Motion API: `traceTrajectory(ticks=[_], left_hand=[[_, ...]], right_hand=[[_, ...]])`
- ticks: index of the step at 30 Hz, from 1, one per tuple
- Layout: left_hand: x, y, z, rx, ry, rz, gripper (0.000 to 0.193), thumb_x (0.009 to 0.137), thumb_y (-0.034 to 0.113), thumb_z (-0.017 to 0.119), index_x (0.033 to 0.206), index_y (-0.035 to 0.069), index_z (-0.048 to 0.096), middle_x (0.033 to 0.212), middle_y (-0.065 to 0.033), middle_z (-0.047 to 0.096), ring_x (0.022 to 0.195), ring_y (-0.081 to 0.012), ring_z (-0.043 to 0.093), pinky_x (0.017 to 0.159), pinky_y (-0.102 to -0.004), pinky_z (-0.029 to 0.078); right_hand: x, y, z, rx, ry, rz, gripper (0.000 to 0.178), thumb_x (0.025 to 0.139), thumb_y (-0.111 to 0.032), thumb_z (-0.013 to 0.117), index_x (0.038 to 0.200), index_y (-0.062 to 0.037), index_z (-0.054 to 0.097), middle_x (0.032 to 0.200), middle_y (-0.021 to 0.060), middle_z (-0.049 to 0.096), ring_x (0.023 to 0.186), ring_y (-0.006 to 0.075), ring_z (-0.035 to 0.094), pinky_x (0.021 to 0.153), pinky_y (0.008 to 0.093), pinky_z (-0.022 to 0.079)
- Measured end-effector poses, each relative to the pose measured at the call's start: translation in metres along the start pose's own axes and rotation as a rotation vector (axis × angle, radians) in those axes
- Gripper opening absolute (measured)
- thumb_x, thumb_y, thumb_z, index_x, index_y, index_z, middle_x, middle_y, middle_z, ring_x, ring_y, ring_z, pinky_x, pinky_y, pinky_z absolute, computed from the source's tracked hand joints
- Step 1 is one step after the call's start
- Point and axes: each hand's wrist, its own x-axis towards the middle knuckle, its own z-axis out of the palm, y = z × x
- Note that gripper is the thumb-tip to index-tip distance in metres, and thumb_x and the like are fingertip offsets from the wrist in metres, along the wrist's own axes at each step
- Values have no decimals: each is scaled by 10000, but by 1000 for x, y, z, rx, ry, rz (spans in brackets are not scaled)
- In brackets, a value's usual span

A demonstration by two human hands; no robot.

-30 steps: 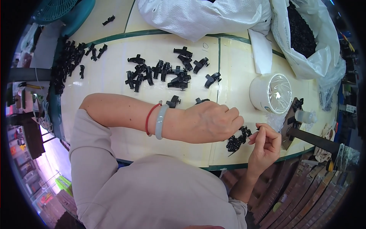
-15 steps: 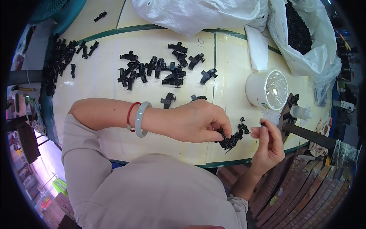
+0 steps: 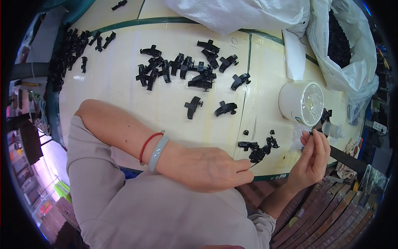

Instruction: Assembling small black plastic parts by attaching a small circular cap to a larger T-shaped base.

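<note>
"How are the fingers?"

"My right hand's (image 3: 309,162) tips pinch a small black piece (image 3: 311,133) toward the surface's (image 3: 215,133) right edge; I'd grip lightly. What my left hand (image 3: 209,169) holds, beside the black pile (image 3: 260,154) by the near edge, I can't tell."

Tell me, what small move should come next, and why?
Perhaps the left hand should reach for the black part: it lies just beyond that hand, beside the pile, while the right hand pinches a small piece at its fingertips.
</note>
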Motion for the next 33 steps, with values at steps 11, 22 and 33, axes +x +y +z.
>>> traceTrajectory(ticks=[11, 22, 33], left_hand=[[9, -17, -23, -344, 170, -314, 164, 783, 37, 613, 945, 14, 635, 799, -107, 620, 688, -207, 612, 628, -291, 501], [18, -33, -39, -998, 329, -527, 237, 852, 8, 582, 1082, -49, 578, 965, -97, 641, 871, -127, 624, 792, -253, 522], [22, -35, -44, -1158, 379, -521, 268, 862, 31, 576, 1121, -35, 557, 956, -100, 644, 870, -142, 631, 771, -257, 527]], right_hand=[[57, 11, 0, -272, -101, -411, 221, 669, 88, 681, 870, -2, 661, 838, 93, 651, 705, 225, 567, 637, 290, 460], [65, 13, 3, -377, -244, -438, 193, 685, 55, 677, 861, -19, 658, 851, 67, 656, 720, 204, 547, 648, 278, 450], [13, -30, 5, 609, -247, 435, 159, 766, 122, 605, 918, 80, 625, 924, 150, 635, 793, 151, 610, 692, 239, 518]])
